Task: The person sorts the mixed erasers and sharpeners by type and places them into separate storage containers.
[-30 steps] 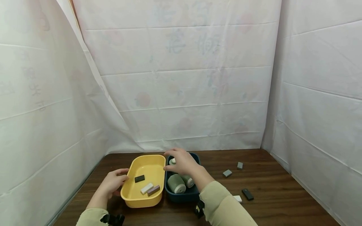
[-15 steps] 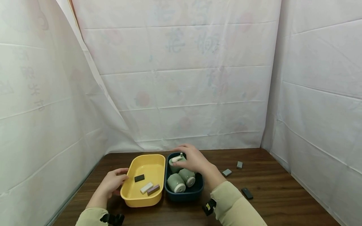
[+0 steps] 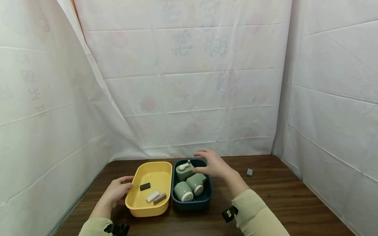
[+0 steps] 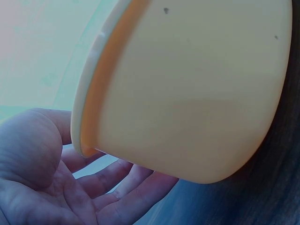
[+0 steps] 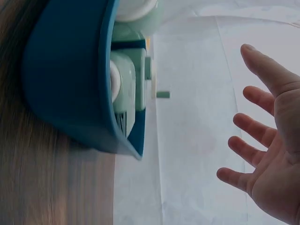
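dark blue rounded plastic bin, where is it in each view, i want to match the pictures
Head: dark blue rounded plastic bin at lower middle, right of the yellow oblong plastic bin.
Left wrist: not in it.
Right wrist: upper left, outer wall towards the camera.
Shared landmark: dark brown wooden table, bottom in head, lower right in left wrist, lower left in right wrist.

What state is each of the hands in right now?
Left hand: open, touching the yellow, rounded-rectangular plastic tub.
Right hand: open, holding nothing.

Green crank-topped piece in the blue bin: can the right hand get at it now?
Likely yes: the right hand is open and empty close by, and nothing appears to cover the crank-topped piece in the blue bin.
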`<action>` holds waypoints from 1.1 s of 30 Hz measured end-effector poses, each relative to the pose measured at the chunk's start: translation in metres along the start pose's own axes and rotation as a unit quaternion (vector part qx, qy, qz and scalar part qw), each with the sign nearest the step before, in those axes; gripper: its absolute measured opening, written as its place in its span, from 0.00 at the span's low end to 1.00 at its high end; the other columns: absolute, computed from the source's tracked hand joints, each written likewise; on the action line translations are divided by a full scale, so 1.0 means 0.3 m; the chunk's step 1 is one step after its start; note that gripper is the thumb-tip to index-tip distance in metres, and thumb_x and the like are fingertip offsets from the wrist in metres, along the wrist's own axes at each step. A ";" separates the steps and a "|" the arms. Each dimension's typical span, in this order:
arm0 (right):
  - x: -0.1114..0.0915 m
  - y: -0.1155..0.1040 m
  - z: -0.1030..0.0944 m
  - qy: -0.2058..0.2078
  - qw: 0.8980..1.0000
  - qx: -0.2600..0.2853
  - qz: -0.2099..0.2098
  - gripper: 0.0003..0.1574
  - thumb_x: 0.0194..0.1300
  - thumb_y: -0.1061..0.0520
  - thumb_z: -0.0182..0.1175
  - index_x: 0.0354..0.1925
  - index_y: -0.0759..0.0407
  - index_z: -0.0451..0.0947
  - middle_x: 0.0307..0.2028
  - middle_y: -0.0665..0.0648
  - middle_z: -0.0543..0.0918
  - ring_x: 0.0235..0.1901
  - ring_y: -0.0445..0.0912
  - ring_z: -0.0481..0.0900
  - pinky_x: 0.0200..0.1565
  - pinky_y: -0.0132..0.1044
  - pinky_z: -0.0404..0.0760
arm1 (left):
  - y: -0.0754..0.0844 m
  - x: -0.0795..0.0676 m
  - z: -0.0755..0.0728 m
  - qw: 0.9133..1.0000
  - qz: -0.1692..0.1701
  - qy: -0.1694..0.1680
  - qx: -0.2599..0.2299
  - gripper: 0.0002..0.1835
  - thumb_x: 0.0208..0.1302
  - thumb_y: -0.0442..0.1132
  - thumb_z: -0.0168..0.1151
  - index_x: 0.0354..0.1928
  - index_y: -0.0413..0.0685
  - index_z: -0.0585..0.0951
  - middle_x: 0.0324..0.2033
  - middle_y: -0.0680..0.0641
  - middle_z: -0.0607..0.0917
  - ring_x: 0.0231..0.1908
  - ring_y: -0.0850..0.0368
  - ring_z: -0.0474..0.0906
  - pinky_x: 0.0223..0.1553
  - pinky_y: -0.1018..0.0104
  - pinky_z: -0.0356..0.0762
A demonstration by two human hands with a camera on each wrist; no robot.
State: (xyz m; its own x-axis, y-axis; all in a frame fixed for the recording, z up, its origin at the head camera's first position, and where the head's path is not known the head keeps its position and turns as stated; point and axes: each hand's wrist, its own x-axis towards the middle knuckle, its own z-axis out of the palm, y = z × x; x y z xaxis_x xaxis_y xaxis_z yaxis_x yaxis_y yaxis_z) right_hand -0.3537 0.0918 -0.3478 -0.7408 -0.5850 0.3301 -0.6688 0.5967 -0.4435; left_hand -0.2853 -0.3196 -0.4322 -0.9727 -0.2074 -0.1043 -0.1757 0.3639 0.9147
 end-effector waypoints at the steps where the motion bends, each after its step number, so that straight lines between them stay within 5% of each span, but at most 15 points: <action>1: -0.006 0.008 -0.007 -0.001 1.000 0.000 0.001 0.38 0.64 0.40 0.70 0.69 0.48 0.74 0.71 0.58 0.67 0.70 0.57 0.65 0.62 0.58 0.73 | 0.000 0.001 0.000 1.000 0.000 0.000 0.000 0.28 0.72 0.38 0.56 0.72 0.37 0.68 0.59 0.27 0.76 0.46 0.41 0.85 0.31 0.47 0.87; 18: -0.117 0.127 -0.117 0.010 1.000 -0.008 0.027 0.42 0.60 0.39 0.73 0.68 0.50 0.74 0.72 0.60 0.66 0.71 0.60 0.63 0.66 0.61 0.67 | 0.003 -0.004 -0.006 1.000 0.003 0.004 0.005 0.28 0.72 0.38 0.55 0.71 0.37 0.69 0.57 0.28 0.77 0.44 0.43 0.85 0.30 0.48 0.87; 33: -0.231 0.239 -0.147 -0.014 0.999 0.012 0.048 0.48 0.58 0.35 0.73 0.70 0.50 0.72 0.73 0.63 0.65 0.71 0.63 0.61 0.64 0.65 0.67 | -0.001 -0.003 -0.008 1.000 0.010 0.006 0.002 0.28 0.73 0.38 0.55 0.71 0.37 0.68 0.57 0.27 0.77 0.43 0.43 0.85 0.31 0.47 0.87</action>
State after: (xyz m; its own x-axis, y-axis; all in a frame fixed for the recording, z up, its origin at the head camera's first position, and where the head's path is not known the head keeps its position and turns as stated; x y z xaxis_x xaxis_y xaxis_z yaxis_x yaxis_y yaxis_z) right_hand -0.3532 0.1994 -0.3656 -0.7991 -0.5412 0.2620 -0.5931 0.6376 -0.4916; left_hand -0.2839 -0.3218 -0.4316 -0.9741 -0.2111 -0.0812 -0.1568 0.3718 0.9150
